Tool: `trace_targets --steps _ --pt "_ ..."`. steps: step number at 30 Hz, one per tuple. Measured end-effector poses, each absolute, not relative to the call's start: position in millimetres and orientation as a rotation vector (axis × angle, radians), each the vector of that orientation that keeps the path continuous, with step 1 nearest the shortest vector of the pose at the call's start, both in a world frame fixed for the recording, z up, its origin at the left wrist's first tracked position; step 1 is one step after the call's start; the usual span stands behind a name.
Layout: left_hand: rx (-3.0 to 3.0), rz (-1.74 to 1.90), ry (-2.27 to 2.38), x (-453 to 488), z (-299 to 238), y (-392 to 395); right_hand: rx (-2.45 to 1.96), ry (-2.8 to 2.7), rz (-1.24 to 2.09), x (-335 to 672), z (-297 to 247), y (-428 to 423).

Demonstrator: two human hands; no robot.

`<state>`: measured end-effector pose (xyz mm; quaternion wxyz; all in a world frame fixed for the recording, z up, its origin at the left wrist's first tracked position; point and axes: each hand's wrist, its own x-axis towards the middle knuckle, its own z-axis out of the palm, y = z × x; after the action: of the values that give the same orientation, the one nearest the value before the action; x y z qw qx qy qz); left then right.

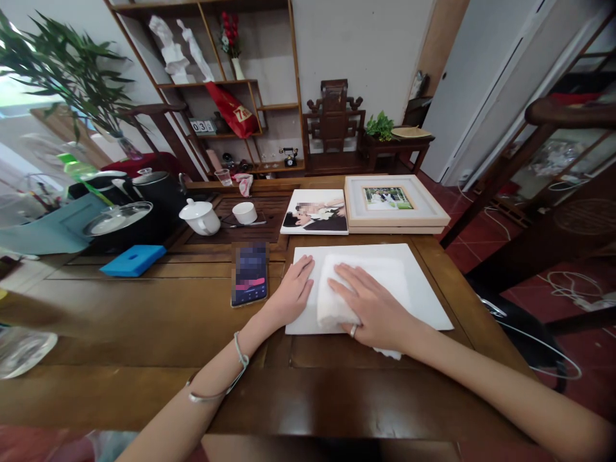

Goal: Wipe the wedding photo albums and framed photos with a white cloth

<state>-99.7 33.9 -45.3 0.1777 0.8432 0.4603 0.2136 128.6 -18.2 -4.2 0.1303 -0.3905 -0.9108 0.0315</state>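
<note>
Fingers of the right hand (375, 305) lie spread and nearly flat over a folded white cloth (331, 305), apparently pressing it down rather than gripping it. Fingers of the left hand (291, 293), slightly parted and grasping nothing, rest at the left edge of the white board (428, 301) under the cloth. The work looks under way: the cloth covers the board's middle, a corner pokes past the near edge, and the right side lies uncovered. How much is done or left cannot be told. Beyond, on the counter (154, 333), sit a photo panel (315, 212) and a framed picture (359, 192); a phone (249, 276) lies leftward.
</note>
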Motion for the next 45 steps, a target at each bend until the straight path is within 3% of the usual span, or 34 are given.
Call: trace_targets --steps 5,14,22,27,34,45 --pt "2.388 0.615 1.292 -98.8 -43.9 33.1 -1.262 -2.650 0.059 135.2 -0.3 -9.8" --pt "2.371 0.618 1.252 -101.9 -45.5 34.7 -0.808 -2.892 0.319 122.0 9.3 -55.8" --pt "2.368 0.569 1.311 -98.1 -39.6 31.4 -1.479 -2.652 0.109 164.9 9.6 22.0" --pt "2.354 0.555 1.321 -98.1 -38.6 30.5 -1.759 -2.590 0.040 162.0 12.4 -3.1" --pt "2.344 0.572 1.324 -97.9 -37.9 29.8 -1.603 -2.785 0.285 149.6 28.7 -75.4" --pt "2.364 0.554 1.315 -98.3 -38.2 29.9 -1.627 -2.659 0.049 177.8 13.0 15.4"
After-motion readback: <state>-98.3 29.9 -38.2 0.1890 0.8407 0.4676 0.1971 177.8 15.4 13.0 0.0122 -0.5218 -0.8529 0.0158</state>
